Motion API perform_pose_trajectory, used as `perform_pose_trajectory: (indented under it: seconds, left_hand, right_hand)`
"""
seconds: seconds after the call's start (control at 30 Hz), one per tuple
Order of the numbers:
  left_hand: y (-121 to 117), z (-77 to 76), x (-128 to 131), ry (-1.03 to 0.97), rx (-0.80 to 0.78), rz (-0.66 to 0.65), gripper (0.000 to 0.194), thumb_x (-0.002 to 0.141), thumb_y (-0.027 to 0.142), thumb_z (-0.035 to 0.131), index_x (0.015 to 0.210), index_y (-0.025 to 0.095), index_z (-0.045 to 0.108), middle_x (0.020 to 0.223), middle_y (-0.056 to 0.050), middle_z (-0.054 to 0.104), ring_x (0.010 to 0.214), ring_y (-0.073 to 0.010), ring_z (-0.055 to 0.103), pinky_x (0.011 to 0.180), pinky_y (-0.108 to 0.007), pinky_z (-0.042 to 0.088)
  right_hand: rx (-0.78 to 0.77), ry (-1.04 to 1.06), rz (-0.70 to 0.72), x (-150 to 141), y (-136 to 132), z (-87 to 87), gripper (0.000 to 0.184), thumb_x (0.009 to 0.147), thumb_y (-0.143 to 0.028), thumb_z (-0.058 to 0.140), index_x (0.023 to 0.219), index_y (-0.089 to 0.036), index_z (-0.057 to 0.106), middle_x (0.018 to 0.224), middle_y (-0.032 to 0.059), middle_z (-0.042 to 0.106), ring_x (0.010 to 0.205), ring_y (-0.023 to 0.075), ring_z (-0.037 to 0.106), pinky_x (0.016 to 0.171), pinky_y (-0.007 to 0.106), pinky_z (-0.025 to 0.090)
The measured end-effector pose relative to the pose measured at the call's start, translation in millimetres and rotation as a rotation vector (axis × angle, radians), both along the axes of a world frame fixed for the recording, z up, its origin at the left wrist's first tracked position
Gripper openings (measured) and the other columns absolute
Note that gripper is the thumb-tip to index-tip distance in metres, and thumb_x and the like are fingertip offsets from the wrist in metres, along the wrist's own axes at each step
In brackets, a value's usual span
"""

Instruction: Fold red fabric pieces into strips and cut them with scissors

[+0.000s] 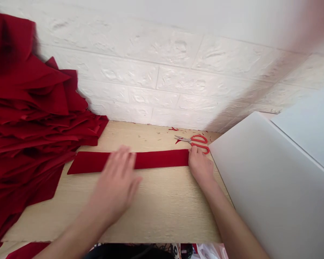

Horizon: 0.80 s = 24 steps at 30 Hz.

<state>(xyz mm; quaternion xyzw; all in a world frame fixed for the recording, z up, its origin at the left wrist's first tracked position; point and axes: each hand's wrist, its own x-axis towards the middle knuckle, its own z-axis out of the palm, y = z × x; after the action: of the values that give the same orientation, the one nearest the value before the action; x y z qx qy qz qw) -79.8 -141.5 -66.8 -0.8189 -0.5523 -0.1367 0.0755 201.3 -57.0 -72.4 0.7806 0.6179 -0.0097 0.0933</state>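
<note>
A long red fabric strip [162,159] lies flat across the wooden table, its left end cut at a slant. My left hand [118,180], a little smeared by motion, is over the strip left of its middle with the fingers stretched out; whether it presses on the cloth I cannot tell. At the strip's right end my right hand [201,163] has its fingers closed on the edge of the cloth. Just behind that hand lie scissors [199,140] with orange-red handles, the blades pointing left.
A large heap of red fabric pieces [29,126] fills the left side. Small red scraps [174,129] lie along the white brick-patterned wall [140,72]. A white panel [259,172] bounds the right side. The wooden table [164,205] has its front edge near me.
</note>
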Motion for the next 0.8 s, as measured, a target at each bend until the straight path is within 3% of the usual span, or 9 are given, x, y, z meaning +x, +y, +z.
perform_pose_trajectory:
  seconds: [0.13, 0.2, 0.27, 0.37, 0.43, 0.6, 0.7, 0.8]
  left_hand:
    - [30, -4.7, 72, 0.019, -0.084, -0.348, 0.069, 0.099, 0.054, 0.029, 0.148, 0.007, 0.043, 0.156, -0.019, 0.041, 0.148, -0.0321, 0.034, 0.123, -0.049, 0.028]
    - [45, -12.3, 89, 0.027, -0.201, -0.388, 0.075, 0.099, 0.059, 0.026, 0.149, 0.006, 0.04, 0.157, -0.02, 0.037, 0.149, -0.0315, 0.032, 0.124, -0.049, 0.027]
    - [57, -22.7, 89, 0.036, -0.303, -0.38, 0.076, 0.099, 0.061, 0.026, 0.151, 0.007, 0.036, 0.159, -0.02, 0.032, 0.151, -0.0308, 0.028, 0.124, -0.049, 0.025]
    - [66, -38.4, 58, 0.008, -0.332, -0.312, 0.068, 0.101, 0.053, 0.021, 0.153, 0.011, 0.034, 0.162, -0.014, 0.027, 0.153, -0.0261, 0.024, 0.126, -0.046, 0.022]
    - [68, -46.0, 25, -0.022, -0.29, -0.175, 0.063, 0.102, 0.045, 0.018, 0.153, 0.011, 0.035, 0.162, -0.013, 0.029, 0.153, -0.024, 0.025, 0.126, -0.045, 0.022]
    - [60, -56.9, -53, -0.044, -0.213, 0.044, 0.058, 0.101, 0.041, 0.021, 0.152, 0.019, 0.039, 0.162, -0.009, 0.033, 0.151, -0.0268, 0.029, 0.124, -0.052, 0.027]
    - [54, -57.0, -72, -0.095, -0.189, 0.098, 0.056, 0.1, 0.037, 0.025, 0.147, 0.015, 0.046, 0.159, -0.013, 0.039, 0.148, -0.0281, 0.035, 0.121, -0.051, 0.032]
    - [54, -43.8, -67, -0.131, -0.12, 0.112, 0.05, 0.096, 0.021, 0.027, 0.134, 0.011, 0.057, 0.149, -0.016, 0.052, 0.142, -0.0296, 0.043, 0.117, -0.05, 0.039]
  right_hand:
    - [0.007, -0.002, 0.017, -1, 0, 1.6, 0.033, 0.105, -0.026, 0.023, 0.115, -0.013, 0.052, 0.112, 0.0199, 0.065, 0.098, 0.0283, 0.068, 0.069, 0.034, 0.049]
    - [0.011, 0.003, 0.016, -2, -1, 2.9, 0.034, 0.105, -0.026, 0.022, 0.116, -0.013, 0.052, 0.109, 0.0193, 0.065, 0.099, 0.0286, 0.068, 0.071, 0.036, 0.05]
    - [0.01, 0.015, -0.003, -3, -2, 4.4, 0.036, 0.106, -0.028, 0.022, 0.117, -0.013, 0.052, 0.11, 0.0191, 0.065, 0.101, 0.0281, 0.067, 0.072, 0.036, 0.05]
    - [0.0, 0.048, -0.04, -3, -3, 5.7, 0.037, 0.106, -0.03, 0.021, 0.117, -0.013, 0.052, 0.115, 0.0189, 0.064, 0.103, 0.0273, 0.066, 0.072, 0.035, 0.049]
    - [0.001, 0.067, -0.039, -2, -2, 5.0, 0.036, 0.106, -0.03, 0.022, 0.118, -0.013, 0.052, 0.118, 0.0187, 0.063, 0.104, 0.0271, 0.066, 0.073, 0.034, 0.048]
    - [0.029, 0.074, -0.026, 2, -1, -1.9, 0.035, 0.107, -0.031, 0.022, 0.116, -0.013, 0.052, 0.118, 0.0191, 0.063, 0.104, 0.0275, 0.066, 0.071, 0.033, 0.047]
    - [0.044, 0.069, -0.043, 3, 0, -6.1, 0.036, 0.107, -0.032, 0.022, 0.114, -0.014, 0.052, 0.114, 0.0188, 0.065, 0.103, 0.0288, 0.066, 0.07, 0.034, 0.047]
    - [0.056, 0.075, -0.029, 4, 0, -7.6, 0.035, 0.106, -0.031, 0.022, 0.113, -0.014, 0.052, 0.115, 0.019, 0.064, 0.103, 0.0289, 0.066, 0.07, 0.035, 0.047]
